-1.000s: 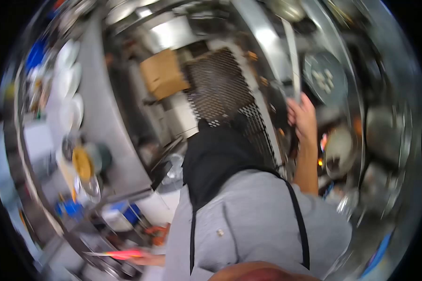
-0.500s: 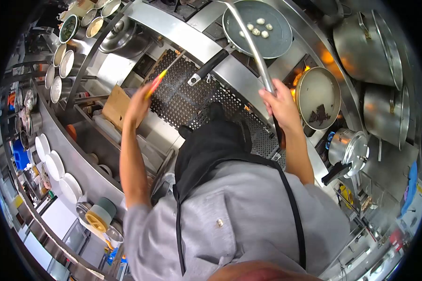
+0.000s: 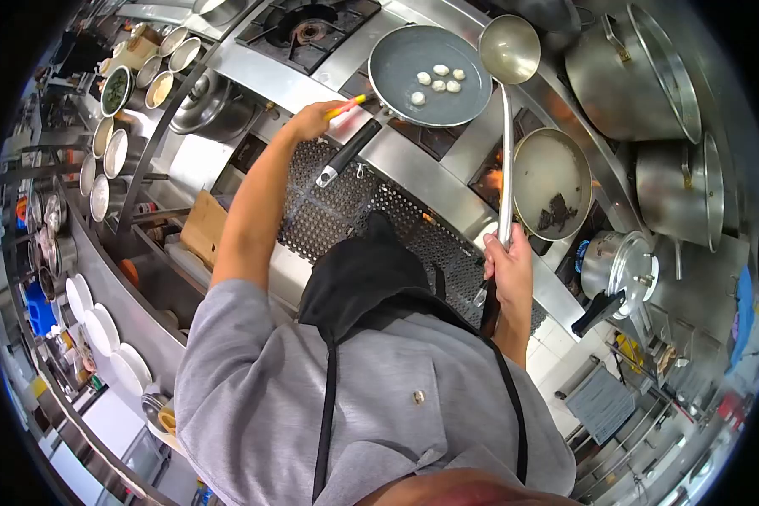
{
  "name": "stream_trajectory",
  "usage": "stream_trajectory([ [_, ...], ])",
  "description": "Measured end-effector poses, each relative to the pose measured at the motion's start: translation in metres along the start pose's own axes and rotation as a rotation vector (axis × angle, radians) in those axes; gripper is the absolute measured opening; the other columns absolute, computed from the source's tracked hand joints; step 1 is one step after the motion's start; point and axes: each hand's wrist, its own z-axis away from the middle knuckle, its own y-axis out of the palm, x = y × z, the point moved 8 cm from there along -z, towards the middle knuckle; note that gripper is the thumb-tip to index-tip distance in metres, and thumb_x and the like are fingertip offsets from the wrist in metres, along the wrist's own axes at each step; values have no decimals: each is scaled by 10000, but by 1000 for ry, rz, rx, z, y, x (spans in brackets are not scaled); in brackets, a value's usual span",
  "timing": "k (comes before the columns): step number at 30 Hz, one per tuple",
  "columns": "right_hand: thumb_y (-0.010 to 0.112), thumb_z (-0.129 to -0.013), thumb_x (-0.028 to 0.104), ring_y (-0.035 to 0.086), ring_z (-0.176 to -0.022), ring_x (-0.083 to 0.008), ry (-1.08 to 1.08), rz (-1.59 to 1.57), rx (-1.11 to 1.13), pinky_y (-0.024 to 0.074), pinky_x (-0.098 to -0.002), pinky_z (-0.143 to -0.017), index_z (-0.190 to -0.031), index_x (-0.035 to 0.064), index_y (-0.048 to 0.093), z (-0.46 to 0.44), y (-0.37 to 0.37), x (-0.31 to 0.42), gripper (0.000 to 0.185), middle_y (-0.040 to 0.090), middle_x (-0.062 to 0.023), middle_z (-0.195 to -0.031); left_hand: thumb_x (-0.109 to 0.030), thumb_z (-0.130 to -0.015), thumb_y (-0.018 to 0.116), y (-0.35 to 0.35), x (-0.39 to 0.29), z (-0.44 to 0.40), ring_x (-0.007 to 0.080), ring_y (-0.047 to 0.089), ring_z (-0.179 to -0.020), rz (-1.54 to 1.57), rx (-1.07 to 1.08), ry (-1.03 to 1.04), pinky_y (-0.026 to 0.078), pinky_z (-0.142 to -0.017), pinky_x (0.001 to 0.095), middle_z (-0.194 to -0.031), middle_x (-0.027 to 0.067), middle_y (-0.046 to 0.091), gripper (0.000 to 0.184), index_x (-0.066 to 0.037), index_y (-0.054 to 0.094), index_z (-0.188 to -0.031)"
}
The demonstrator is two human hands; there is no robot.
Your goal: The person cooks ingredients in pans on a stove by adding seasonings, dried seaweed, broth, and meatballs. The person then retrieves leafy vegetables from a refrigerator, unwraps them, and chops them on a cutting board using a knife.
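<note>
Stovetop (image 3: 471,158) partly hidden by grey pan (image 3: 401,69); left hand (image 3: 310,122) partly covers yellow tool (image 3: 347,107).

A: right side of view?
B: two big steel pots (image 3: 611,93), one just beside the other; lidded steel pot (image 3: 599,260) with a black handle (image 3: 599,314) near them; something blue (image 3: 740,316) at far right, too blurred to name

A: left side?
B: three white plates (image 3: 101,329) in a row on a steel counter (image 3: 141,308); brown cardboard (image 3: 204,228) nearer the middle; black perforated mat (image 3: 325,198) on the floor; large lidded pot (image 3: 215,114) at upper left
</note>
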Motion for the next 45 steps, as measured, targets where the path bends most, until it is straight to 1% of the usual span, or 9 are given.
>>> stream_trajectory([
  [3,607,-921,86,418,-431,-46,-24,52,6,349,-207,-372,-934,55,474,-2,8,7,137,472,21,-630,82,-766,539,-21,22,79,241,627,-1037,24,-53,168,457,-941,335,-1209,137,644,643,-130,510,-1373],
  [7,618,-913,76,418,-431,-46,-31,27,143,351,-212,-367,-961,63,470,-16,47,19,155,465,23,-621,34,-793,636,-22,89,275,127,620,-856,751,-340,-308,492,-639,261,-1061,77,657,494,-72,522,-1262],
  [11,626,-909,93,365,-475,-35,5,36,303,321,-203,-381,-1007,89,482,-37,118,22,174,403,53,-623,-81,-829,726,18,106,544,80,588,-737,915,-1184,-533,454,-541,223,-916,28,642,359,-39,584,-1155],
  [18,577,-958,160,362,-424,-68,-25,105,684,313,-237,-354,-880,121,411,-45,291,22,187,403,29,-591,-141,-918,659,145,-134,933,53,528,-611,416,-2587,-336,407,-479,188,-873,24,642,237,-48,612,-1131],
  [20,577,-957,161,369,-429,-72,-27,114,730,318,-243,-364,-883,119,416,-26,333,21,182,406,27,-594,-165,-938,633,148,-216,984,17,482,-583,-1,-2793,-632,304,-411,158,-802,2,609,236,-30,602,-1129],
  [23,579,-953,158,386,-448,-79,56,77,774,329,-256,-395,-878,119,427,5,373,16,174,413,23,-602,-140,-891,686,163,-267,1061,1,420,-535,-234,-2683,-1174,277,-445,161,-709,-40,532,206,-20,669,-1058],
  [33,586,-939,135,406,-452,-92,120,63,719,342,-271,-408,-885,105,453,43,355,-11,147,436,13,-607,-49,-851,692,282,-221,1245,116,597,-889,260,-2551,-674,466,-796,228,-1052,54,628,397,6,582,-1228],
  [36,598,-934,133,403,-451,-98,105,75,630,346,-272,-404,-881,103,463,34,333,-24,148,436,9,-608,-64,-852,704,302,-209,1254,100,581,-836,145,-2745,-664,443,-706,202,-998,28,627,384,-6,600,-1217],
  [45,589,-946,113,223,-416,-38,161,54,617,180,-246,-393,-637,193,338,75,346,-34,406,283,83,-524,-210,-861,728,119,-167,1303,83,556,-775,79,-2447,-937,447,-697,237,-933,1,645,324,-28,648,-1117],
])
